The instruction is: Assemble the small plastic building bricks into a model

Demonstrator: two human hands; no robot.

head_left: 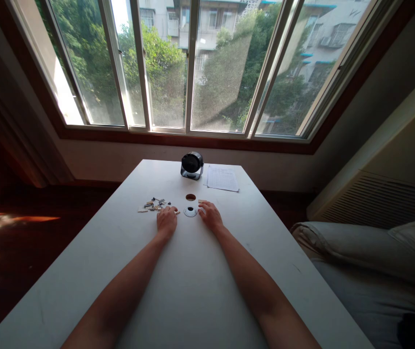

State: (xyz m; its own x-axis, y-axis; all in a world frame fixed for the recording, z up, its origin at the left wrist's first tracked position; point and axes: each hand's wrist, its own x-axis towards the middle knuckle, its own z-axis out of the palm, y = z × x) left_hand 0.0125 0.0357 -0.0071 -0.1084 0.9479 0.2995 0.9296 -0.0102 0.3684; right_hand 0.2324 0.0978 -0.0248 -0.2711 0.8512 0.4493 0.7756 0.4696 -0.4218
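My left hand (167, 221) rests low over the white table with its fingers bent together. A small tan piece (177, 213) pokes out at its thumb side, seemingly pinched there. Just beyond that hand lies a loose pile of small tan, grey and black building pieces (152, 204). My right hand (210, 216) is on the other side, fingers slightly apart and nothing visible in them. Past its fingertips lies a short tan strip of pieces (202, 200). Between both hands is a round white-and-silver disc (190, 212) with a dark centre.
A round hole (191, 197) is cut in the white table (189, 281) behind the disc. Farther back stand a black round device on a bracket (192, 165) and printed paper sheets (223, 178). A window is ahead; a grey couch (367, 247) is at right.
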